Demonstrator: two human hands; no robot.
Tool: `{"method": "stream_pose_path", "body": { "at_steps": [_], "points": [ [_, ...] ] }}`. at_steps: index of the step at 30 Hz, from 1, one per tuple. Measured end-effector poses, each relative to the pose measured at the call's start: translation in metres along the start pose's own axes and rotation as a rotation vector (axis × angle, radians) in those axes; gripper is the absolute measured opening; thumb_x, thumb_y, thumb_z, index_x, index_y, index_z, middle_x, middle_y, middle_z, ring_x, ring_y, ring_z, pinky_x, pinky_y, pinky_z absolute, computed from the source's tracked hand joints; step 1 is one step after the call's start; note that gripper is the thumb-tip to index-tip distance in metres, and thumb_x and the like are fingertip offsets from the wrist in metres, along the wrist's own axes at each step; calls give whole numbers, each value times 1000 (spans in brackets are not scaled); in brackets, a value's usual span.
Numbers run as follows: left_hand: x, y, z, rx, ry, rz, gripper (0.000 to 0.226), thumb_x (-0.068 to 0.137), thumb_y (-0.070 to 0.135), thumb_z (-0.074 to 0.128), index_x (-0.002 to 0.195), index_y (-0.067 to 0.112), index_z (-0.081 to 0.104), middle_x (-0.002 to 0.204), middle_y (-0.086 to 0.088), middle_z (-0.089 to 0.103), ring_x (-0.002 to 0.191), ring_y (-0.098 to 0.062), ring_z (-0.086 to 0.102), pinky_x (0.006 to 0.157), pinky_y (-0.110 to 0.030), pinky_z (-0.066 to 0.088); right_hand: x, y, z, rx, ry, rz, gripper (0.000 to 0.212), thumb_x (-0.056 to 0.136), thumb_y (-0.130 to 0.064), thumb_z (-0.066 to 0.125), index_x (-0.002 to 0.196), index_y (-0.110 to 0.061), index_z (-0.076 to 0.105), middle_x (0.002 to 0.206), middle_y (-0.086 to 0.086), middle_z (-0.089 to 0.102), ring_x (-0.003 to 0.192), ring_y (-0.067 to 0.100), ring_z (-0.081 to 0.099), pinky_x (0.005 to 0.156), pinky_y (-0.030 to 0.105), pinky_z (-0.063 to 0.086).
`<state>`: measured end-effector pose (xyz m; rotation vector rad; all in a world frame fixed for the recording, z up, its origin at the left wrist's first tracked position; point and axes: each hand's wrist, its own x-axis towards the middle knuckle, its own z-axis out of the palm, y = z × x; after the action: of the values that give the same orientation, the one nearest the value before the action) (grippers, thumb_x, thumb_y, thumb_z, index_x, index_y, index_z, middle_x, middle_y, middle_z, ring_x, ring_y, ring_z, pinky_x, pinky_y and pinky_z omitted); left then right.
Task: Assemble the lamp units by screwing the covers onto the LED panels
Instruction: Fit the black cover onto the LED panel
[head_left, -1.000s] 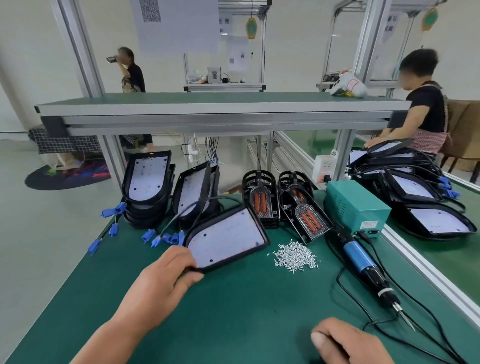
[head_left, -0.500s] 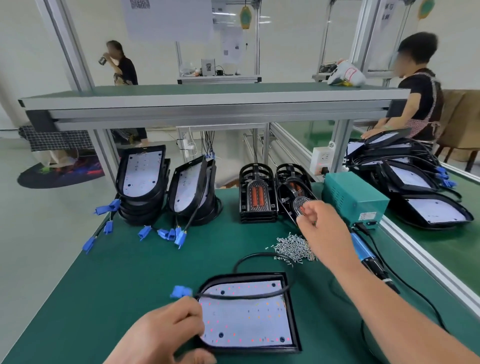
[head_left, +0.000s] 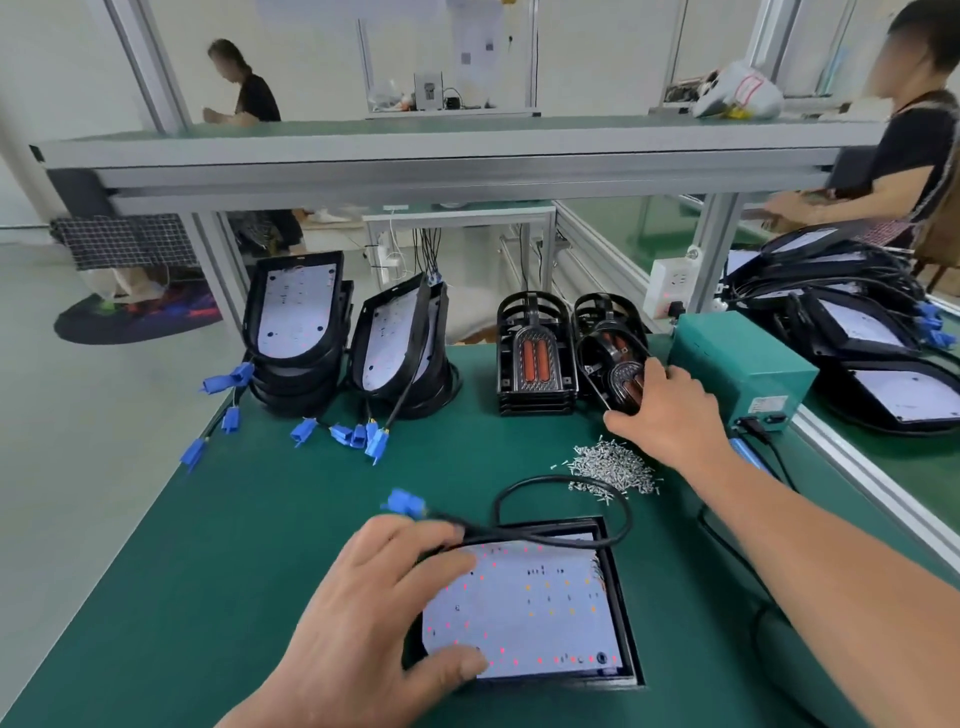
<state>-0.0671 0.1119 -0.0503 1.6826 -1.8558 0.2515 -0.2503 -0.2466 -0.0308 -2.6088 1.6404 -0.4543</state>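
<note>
Left hand (head_left: 374, 618) spread flat, pinning the LED panel (head_left: 524, 613) and its cable (head_left: 566, 538) under the fingertips; right hand (head_left: 670, 415) reached far forward, fingers curled around the leaning cover (head_left: 618, 369); cover lies beyond and right of the panel, long axis running away; screws (head_left: 613, 467) just behind the right wrist.

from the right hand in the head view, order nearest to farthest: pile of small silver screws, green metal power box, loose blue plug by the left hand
1. Pile of small silver screws, just below the right hand.
2. Green metal power box, to its right, slightly farther.
3. Loose blue plug, far left, by the left hand.
</note>
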Motion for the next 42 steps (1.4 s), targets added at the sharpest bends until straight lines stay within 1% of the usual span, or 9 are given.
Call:
{"method": "stream_pose_path", "body": {
  "at_steps": [4, 8, 12, 14, 16, 20, 27, 36, 42],
  "points": [
    [8, 6, 7, 9, -191, -126, 95, 82, 79, 65, 158, 29, 40, 166, 25, 21, 155, -6, 22, 118, -27, 31, -14, -3, -15, 162, 47, 20, 89, 82, -64, 67, 146, -9, 41, 142, 20, 52, 127, 42, 49, 101, 54, 46],
    [10, 8, 16, -52, -320, -246, 104, 81, 85, 52, 163, 46, 1, 153, 52, -14, 147, 21, -8, 113, -1, 0, -63, -2, -35, 495, 54, -70, 101, 84, -62, 68, 165, -16, 28, 164, 3, 33, 151, 25, 29, 122, 46, 34],
    [15, 8, 17, -104, -323, -281, 97, 88, 77, 50, 165, 42, 4, 143, 54, 5, 141, 20, 9, 110, -1, 10, -132, 0, -56, 779, 23, -301, 99, 77, -58, 67, 165, -27, 34, 166, -18, 31, 153, 3, 31, 123, 26, 30],
    [18, 9, 18, -148, -294, -293, 84, 95, 70, 44, 166, 35, 18, 145, 42, 24, 140, 13, 22, 115, -10, 21, -158, 2, -61, 869, -70, -483, 96, 78, -44, 73, 165, -24, 36, 169, -15, 31, 157, 11, 32, 127, 35, 31],
    [19, 9, 17, -254, -255, -303, 56, 107, 55, 36, 159, 36, 36, 144, 30, 42, 139, -2, 37, 116, -27, 33, -176, 3, -63, 838, -183, -627, 97, 78, -37, 76, 165, -20, 36, 171, -9, 32, 158, 18, 32, 127, 47, 32],
    [17, 10, 15, -458, -185, -364, 40, 113, 43, 23, 136, 47, 55, 129, 21, 59, 129, -17, 51, 108, -30, 38, -192, 2, -60, 605, -286, -712, 98, 77, -50, 78, 163, -29, 36, 170, -25, 24, 159, 5, 22, 128, 29, 25],
    [11, 3, 19, -584, -197, -539, 51, 104, 72, 19, 153, 66, 29, 151, 38, 44, 149, 7, 30, 122, -33, 27, -200, 5, -59, 430, -193, -821, 96, 80, -53, 79, 164, -29, 39, 172, -18, 24, 159, 20, 25, 118, 41, 36],
    [14, 0, 22, -580, -220, -574, 57, 98, 82, 16, 154, 71, 9, 136, 15, 60, 143, -6, 42, 123, -45, 27, -213, -11, -79, 271, -85, -944, 86, 87, -66, 70, 155, -16, 54, 167, -1, 40, 147, 23, 42, 103, 46, 55],
    [12, -3, 23, -620, -242, -574, 66, 97, 84, 16, 159, 63, 13, 145, 28, 51, 150, -3, 33, 119, -40, 28, -218, -14, -81, 196, -80, -1033, 75, 89, -52, 82, 150, -14, 60, 161, 4, 49, 140, 27, 54, 103, 40, 54]
  ]
}}
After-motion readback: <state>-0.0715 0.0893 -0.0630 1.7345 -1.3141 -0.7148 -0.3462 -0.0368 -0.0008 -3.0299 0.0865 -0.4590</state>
